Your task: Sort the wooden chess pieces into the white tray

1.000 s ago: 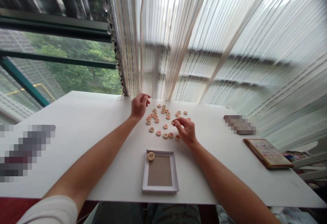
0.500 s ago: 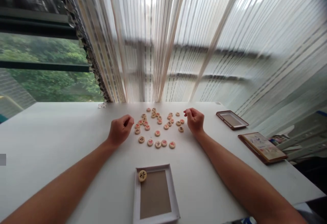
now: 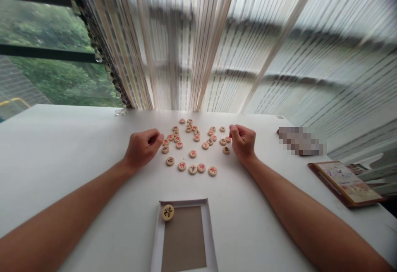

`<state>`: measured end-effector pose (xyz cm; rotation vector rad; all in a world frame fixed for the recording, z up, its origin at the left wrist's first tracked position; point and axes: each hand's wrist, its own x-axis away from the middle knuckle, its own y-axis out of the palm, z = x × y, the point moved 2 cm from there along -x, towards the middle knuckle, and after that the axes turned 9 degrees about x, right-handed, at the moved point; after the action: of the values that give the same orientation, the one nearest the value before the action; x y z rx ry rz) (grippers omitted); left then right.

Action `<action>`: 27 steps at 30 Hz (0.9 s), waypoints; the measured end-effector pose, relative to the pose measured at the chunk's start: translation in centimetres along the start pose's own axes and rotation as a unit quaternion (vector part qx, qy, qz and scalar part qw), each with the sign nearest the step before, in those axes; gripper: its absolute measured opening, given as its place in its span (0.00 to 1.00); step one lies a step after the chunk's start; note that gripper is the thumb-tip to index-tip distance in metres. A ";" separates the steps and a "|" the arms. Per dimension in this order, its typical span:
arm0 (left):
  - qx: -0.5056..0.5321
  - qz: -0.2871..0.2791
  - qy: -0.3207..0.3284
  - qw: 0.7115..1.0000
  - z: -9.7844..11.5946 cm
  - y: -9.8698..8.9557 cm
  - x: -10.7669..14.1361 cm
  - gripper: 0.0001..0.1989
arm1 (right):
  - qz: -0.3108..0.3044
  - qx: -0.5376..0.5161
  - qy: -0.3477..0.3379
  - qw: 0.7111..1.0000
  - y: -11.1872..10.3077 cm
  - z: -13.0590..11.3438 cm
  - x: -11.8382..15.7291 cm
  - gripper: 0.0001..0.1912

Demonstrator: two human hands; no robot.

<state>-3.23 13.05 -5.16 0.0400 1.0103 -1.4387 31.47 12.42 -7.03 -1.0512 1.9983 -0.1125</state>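
Curled into a fist, my left hand [image 3: 143, 148] rests on the white table [image 3: 77, 152] at the left edge of a scatter of xiangqi pieces. Nothing shows in its loose curl. My right hand [image 3: 245, 143] is also closed in a fist, at the right edge of the scatter, close to a red-marked piece [image 3: 228, 139] and a black-marked piece [image 3: 226, 150]. Several round wooden pieces with red or black characters lie face up between the fists, among them a red one [image 3: 192, 154]. Nearer me, a larger black-marked piece [image 3: 168, 213] sits in the far left corner of a shallow white-rimmed box [image 3: 211, 230].
On the right of the table lies a brown-edged box lid [image 3: 347, 183] with a printed picture. Behind it is a blurred-out item [image 3: 302, 141]. A string curtain [image 3: 198, 48] hangs along the far table edge, and small clear beads [image 3: 120, 111] lie at the far left.
My view has tilted and come slightly closer. The fingers of my right hand have curled in a little more. The pieces and the larger piece in the box stay where they were.
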 end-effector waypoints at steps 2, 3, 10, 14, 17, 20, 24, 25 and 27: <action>0.001 -0.003 0.005 1.000 0.0 0.0 0.0 0.18 | -0.002 -0.003 0.003 1.000 0.1 0.1 0.0 0.25; 0.001 -0.003 0.006 1.000 0.0 0.0 0.0 0.18 | -0.002 -0.004 0.006 1.000 0.1 0.1 -0.1 0.25; 0.005 0.004 0.006 1.000 -0.1 0.3 0.0 0.17 | -0.002 -0.003 0.027 1.000 0.0 0.3 -0.3 0.25; 0.019 -0.001 -0.001 1.000 0.1 0.4 0.0 0.17 | -0.004 -0.006 0.033 0.999 -0.1 0.2 -0.3 0.24; 0.025 -0.002 -0.007 1.000 0.2 0.4 0.1 0.17 | -0.003 -0.009 0.035 0.999 -0.1 0.2 -0.3 0.24; 0.025 -0.002 -0.015 1.000 0.2 0.4 0.1 0.17 | -0.004 -0.011 0.037 0.999 -0.1 0.2 -0.3 0.24; 0.028 0.001 -0.014 0.999 0.1 0.3 0.0 0.17 | -0.002 -0.014 0.042 0.999 0.0 0.2 -0.3 0.24; 0.031 0.002 -0.012 0.999 0.1 0.3 -0.1 0.17 | -0.001 -0.015 0.043 0.999 0.0 0.2 -0.4 0.24; 0.033 0.003 -0.007 0.999 0.0 0.2 -0.1 0.17 | -0.001 -0.016 0.045 0.999 0.1 0.3 -0.4 0.24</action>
<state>-2.99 13.15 -5.21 0.0819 0.9497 -1.4649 31.74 12.87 -7.00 -1.0846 2.0865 -0.1310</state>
